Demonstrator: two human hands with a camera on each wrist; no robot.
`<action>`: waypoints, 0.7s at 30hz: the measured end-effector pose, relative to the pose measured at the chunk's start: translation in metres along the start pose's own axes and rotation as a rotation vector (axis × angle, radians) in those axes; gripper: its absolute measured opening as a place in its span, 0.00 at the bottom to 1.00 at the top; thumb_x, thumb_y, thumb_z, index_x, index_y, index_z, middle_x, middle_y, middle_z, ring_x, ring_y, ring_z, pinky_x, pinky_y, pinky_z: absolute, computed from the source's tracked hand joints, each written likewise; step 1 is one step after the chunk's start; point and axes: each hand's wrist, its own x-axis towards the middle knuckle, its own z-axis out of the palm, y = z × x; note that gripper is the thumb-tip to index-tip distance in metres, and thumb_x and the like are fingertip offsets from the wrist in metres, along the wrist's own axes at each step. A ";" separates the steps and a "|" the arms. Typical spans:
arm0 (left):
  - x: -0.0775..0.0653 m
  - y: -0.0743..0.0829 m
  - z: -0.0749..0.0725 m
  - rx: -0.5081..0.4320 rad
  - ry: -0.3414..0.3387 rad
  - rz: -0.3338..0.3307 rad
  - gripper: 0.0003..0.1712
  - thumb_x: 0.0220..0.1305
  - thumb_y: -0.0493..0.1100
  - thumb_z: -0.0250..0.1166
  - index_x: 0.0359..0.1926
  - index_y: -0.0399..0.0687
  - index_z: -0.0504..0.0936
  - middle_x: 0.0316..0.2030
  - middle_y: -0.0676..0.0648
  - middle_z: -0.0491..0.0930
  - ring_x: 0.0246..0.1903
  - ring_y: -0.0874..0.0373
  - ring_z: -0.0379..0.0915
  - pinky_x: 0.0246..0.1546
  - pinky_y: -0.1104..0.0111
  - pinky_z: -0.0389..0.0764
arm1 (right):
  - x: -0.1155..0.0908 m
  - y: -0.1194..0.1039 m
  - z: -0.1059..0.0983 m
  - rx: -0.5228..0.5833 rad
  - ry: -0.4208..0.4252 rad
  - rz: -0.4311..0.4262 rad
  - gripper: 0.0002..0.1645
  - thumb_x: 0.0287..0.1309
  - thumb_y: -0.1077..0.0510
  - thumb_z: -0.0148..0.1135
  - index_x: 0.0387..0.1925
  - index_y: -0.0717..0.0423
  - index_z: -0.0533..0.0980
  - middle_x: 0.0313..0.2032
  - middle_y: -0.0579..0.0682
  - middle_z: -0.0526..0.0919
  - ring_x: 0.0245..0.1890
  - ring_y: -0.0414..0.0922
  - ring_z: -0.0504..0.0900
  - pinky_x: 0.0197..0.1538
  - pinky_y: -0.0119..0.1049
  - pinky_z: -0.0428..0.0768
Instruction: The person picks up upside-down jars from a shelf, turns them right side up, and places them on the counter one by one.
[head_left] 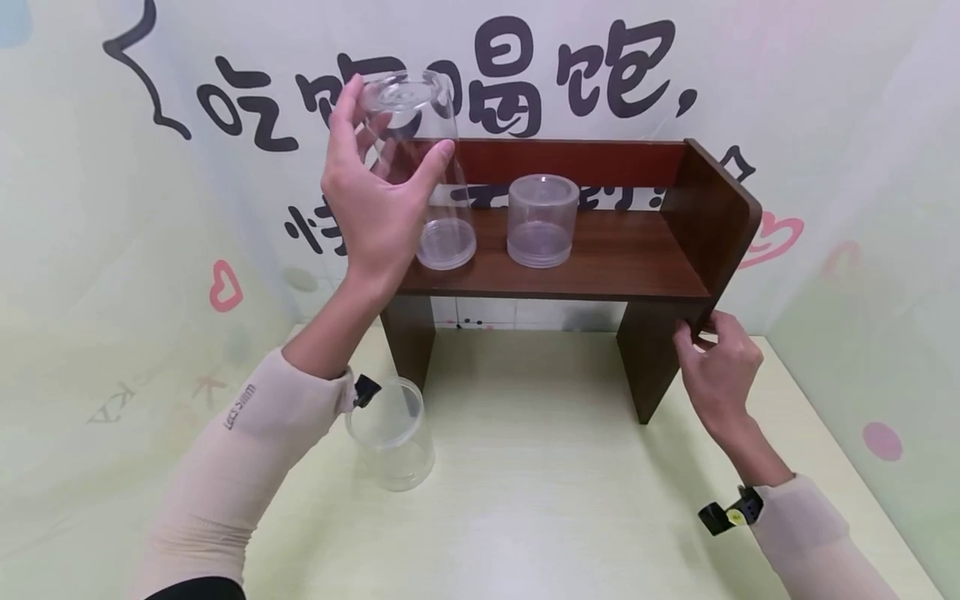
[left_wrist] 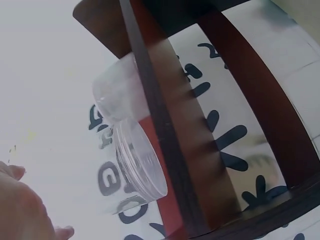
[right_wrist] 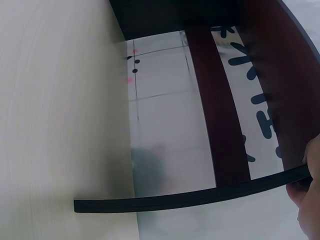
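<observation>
Tall clear jar (head_left: pixel 447 202) at a dark brown shelf (head_left: pixel 630 258)
Transparent and cylindrical, the jar is near vertical, ridged end down, at the shelf's left part; the shelf stands upright on side panels.

1. Table (head_left: pixel 517 508): pale, smooth top; back edge meets the backdrop (head_left: pixel 67 208).
2. Backdrop: whitish to pale green, covering the rear and both sides.
3. Lettering (head_left: pixel 504 46): large black characters in two rows – lower row partly hidden.
4. Curved black line (head_left: pixel 154 87): upper left, beside the lettering.
5. Pink hearts (head_left: pixel 226 286): outlined, one at left, another at right.
6. Purple spot (head_left: pixel 882 441): oval, right side.
7. Blue patch (head_left: pixel 12 22): top left corner – cut off by the frame.
</observation>
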 end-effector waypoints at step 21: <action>-0.052 0.035 -0.023 -0.361 -0.006 0.071 0.49 0.56 0.28 0.76 0.75 0.30 0.63 0.68 0.41 0.74 0.67 0.47 0.76 0.70 0.57 0.78 | 0.002 -0.001 0.001 0.017 0.014 0.012 0.11 0.61 0.66 0.66 0.34 0.76 0.79 0.32 0.69 0.86 0.31 0.63 0.87 0.43 0.02 0.67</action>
